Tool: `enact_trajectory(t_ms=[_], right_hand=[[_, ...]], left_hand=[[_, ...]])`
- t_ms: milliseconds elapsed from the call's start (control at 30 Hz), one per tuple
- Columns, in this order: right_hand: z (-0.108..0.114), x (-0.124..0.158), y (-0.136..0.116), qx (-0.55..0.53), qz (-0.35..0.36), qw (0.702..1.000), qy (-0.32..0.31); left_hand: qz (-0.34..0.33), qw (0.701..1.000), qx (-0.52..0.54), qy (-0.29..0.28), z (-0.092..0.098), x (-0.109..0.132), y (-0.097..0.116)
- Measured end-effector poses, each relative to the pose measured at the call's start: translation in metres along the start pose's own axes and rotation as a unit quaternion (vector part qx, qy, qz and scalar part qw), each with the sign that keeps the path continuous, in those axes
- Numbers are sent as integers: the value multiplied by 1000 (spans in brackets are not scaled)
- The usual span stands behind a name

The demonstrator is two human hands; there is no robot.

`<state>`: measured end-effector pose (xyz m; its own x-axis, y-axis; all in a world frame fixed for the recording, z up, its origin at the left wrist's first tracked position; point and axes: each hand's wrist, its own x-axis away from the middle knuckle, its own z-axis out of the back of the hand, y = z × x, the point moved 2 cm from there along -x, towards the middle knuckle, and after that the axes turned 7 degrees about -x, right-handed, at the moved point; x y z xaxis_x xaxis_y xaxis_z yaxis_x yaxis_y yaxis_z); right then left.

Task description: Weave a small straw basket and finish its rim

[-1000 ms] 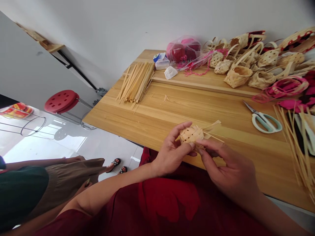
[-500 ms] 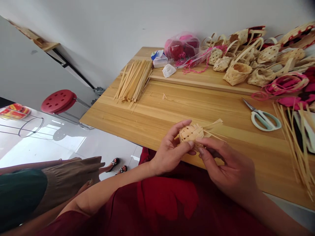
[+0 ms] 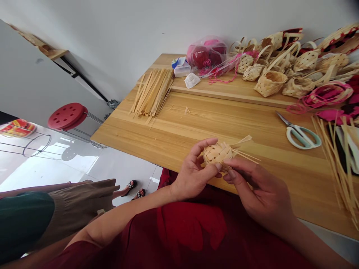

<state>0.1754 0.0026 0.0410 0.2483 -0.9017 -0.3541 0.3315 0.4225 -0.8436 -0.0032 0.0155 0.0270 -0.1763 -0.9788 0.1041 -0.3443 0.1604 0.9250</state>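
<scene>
A small woven basket (image 3: 215,154) of pale flat strips is between my two hands, above the table's near edge. Loose strip ends (image 3: 243,145) stick out from its right side. My left hand (image 3: 196,170) grips the basket from the left, thumb in front and fingers curled round behind it. My right hand (image 3: 258,185) pinches at the basket's lower right rim with thumb and forefinger. The exact strip in that pinch is hidden by the fingers.
On the wooden table (image 3: 224,119) lie a bundle of strips (image 3: 153,91), scissors (image 3: 301,134) and long thin strips (image 3: 340,168). Finished baskets (image 3: 270,83) and a bag of pink yarn (image 3: 206,52) line the back. A person (image 3: 75,201) stands left, near red stools (image 3: 67,116).
My right thumb and fingers have shifted slightly along the basket's rim. The loose strip ends have tilted a little. My left hand keeps its hold.
</scene>
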Motion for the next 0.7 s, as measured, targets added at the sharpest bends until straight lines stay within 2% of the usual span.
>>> enact_trajectory(t_ms=[233, 467, 700], right_hand=[[-1, -3, -8, 28, 10, 999, -12], [0, -3, -10, 68, 28, 997, -9], [-2, -7, -12, 95, 32, 995, -20]], left_hand=[[-4, 1000, -5, 10, 1, 1, -1], [-9, 999, -12, -31, 5, 3, 1], [18, 1000, -6, 0, 4, 2, 0]])
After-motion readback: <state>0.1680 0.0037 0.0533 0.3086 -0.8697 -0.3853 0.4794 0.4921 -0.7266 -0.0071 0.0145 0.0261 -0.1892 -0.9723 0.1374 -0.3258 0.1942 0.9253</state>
